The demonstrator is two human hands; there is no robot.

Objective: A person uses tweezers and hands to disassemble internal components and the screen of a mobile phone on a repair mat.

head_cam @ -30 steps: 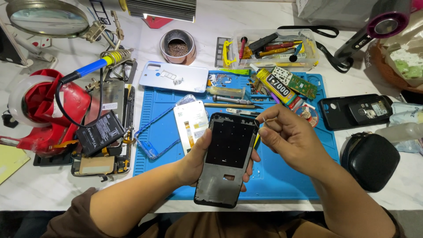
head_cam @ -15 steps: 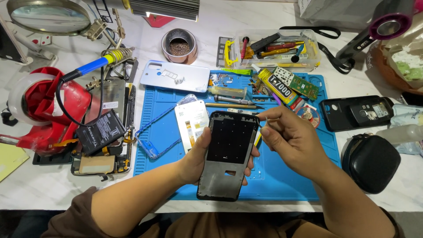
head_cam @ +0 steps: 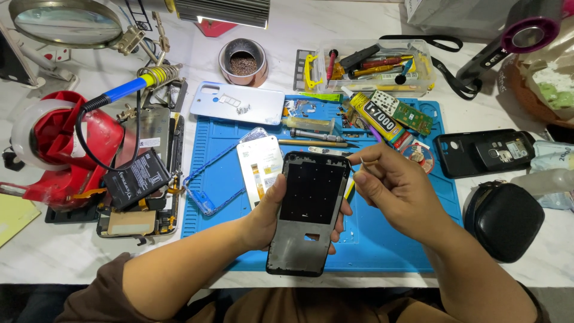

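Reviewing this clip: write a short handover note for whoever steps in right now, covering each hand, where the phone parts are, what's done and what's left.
Left hand: grips the black phone frame upright-tilted over the blue mat, open inner side facing up.
Right hand: pinches a thin tool beside the frame's upper right edge.
Parts: white back cover with loose screws at the mat's top left; white screen panel and clear blue case left of the frame; battery off the mat to the left; glue tube above.
Done: phone is opened and stripped.
Left: frame appears bare; reassembly not begun.
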